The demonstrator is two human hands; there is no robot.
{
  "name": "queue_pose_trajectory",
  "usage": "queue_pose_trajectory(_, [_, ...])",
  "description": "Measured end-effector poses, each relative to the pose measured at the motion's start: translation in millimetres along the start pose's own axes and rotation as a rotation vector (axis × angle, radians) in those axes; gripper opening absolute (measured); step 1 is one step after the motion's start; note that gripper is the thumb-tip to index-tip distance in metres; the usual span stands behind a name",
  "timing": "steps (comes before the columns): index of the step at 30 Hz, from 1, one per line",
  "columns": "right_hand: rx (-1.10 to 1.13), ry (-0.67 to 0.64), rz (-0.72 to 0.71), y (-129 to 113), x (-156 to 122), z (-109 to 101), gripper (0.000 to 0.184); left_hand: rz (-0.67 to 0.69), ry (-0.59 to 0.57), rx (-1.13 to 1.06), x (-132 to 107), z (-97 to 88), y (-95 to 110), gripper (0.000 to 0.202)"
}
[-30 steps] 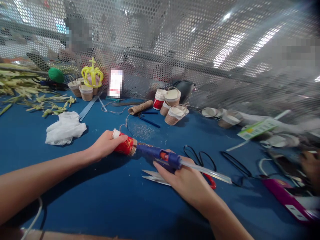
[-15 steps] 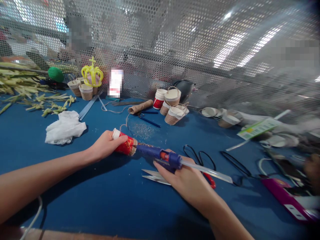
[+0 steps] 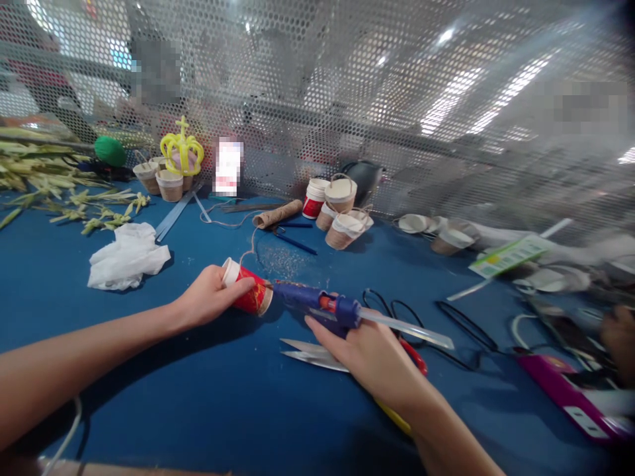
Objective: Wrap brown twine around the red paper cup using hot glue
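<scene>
My left hand [image 3: 211,296] is closed around a red paper cup [image 3: 252,295] lying on its side just above the blue table, its white rim toward the left. Twine [image 3: 253,246] runs from the cup up to a twine roll [image 3: 278,215]. In my right hand [image 3: 364,347] is a blue hot glue gun [image 3: 310,304] with a clear glue stick poking out of its back. Its nozzle tip is at the base end of the cup; whether it touches cannot be made out. Below the gun lie scissors [image 3: 315,354] with open blades, their handles partly hidden by my right hand.
Several twine-wrapped cups [image 3: 344,228] stand at the back, near a perforated metal screen [image 3: 278,106]. At left are a crumpled white cloth [image 3: 129,256], dried husks [image 3: 44,165] and a yellow crown [image 3: 182,151]. A purple power strip [image 3: 560,390] and another person's hand [image 3: 619,340] are at right.
The cup has turned slightly in my left hand, showing more of its base end. The glue gun's nozzle has shifted slightly along that end. A yellow scissor handle shows more below my right wrist.
</scene>
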State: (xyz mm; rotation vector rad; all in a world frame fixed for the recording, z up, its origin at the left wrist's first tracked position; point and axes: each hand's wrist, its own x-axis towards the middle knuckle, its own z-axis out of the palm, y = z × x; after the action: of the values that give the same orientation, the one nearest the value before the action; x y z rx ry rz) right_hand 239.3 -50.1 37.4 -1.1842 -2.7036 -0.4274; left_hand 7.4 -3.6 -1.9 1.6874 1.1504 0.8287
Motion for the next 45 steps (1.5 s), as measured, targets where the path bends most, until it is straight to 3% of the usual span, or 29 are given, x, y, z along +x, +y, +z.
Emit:
queue_pose_trajectory(5, [0.063,-0.008,0.006,-3,1,-5,0.034,-0.028,-0.019,-0.056,0,0.9,2,0.035])
queue_pose_trajectory(10, [0.307,-0.059,0.208,-6,3,-11,0.023,-0.038,-0.054,-0.137,0,0.3,2,0.034])
queue_pose_trajectory(15, [0.483,-0.077,0.448,-5,9,-8,0.021,-0.003,-0.023,-0.013,-2,-0.3,2,0.036])
queue_pose_trajectory(18, [0.554,-0.080,0.521,-6,12,-6,0.021,0.021,-0.018,0.045,-3,-0.2,3,0.037])
queue_pose_trajectory(26, [0.504,-0.075,0.465,-7,10,-6,0.023,-0.009,-0.007,0.037,-1,-1.0,4,0.037])
queue_pose_trajectory(33, [0.411,-0.053,0.265,-6,-1,-5,0.026,-0.155,0.069,-0.102,4,0.9,9,0.031])
queue_pose_trajectory(38, [0.427,-0.038,0.322,-12,0,-2,0.019,-0.205,0.019,-0.291,5,2.1,11,0.026])
queue_pose_trajectory(42, [0.517,-0.030,0.407,-17,8,-9,0.014,-0.216,0.008,-0.282,6,1.2,13,0.028])
queue_pose_trajectory(45, [0.563,-0.042,0.383,-18,9,-12,0.013,-0.225,0.023,-0.275,6,1.0,13,0.030])
